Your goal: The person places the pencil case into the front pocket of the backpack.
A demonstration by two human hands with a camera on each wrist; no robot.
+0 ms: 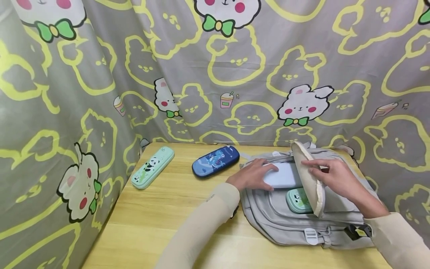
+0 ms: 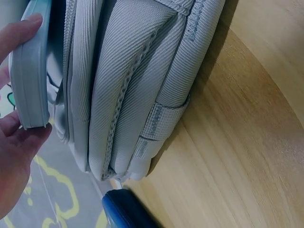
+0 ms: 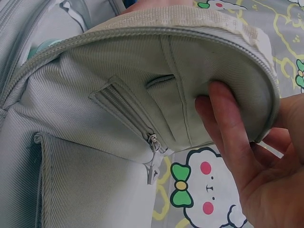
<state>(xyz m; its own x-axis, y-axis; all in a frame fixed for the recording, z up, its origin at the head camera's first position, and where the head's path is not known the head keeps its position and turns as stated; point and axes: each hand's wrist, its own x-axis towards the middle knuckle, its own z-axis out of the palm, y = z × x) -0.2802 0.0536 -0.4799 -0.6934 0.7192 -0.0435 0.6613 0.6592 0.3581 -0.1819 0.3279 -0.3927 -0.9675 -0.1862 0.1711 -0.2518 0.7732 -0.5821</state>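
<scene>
A grey backpack [image 1: 279,220] lies on the table with its front compartment unzipped. My left hand [image 1: 252,175] grips a pale blue case [image 1: 283,175] by its end, over the opening; in the left wrist view the thumb is on one side of the case [image 2: 29,80] and fingers are at its lower end. My right hand [image 1: 332,173] holds up the backpack's flap [image 1: 308,175], with fingertips against its lining in the right wrist view, where a small zipped pocket [image 3: 126,111] shows. Below the pale case, a mint green panda pencil case [image 1: 297,200] is partly hidden by the flap.
Left of the backpack, a dark blue pencil case [image 1: 216,161] with a cartoon print lies on the wooden table [image 1: 161,224]. Farther left is another mint green panda pencil case [image 1: 153,167]. A patterned grey curtain [image 1: 188,67] hangs behind and along the left side.
</scene>
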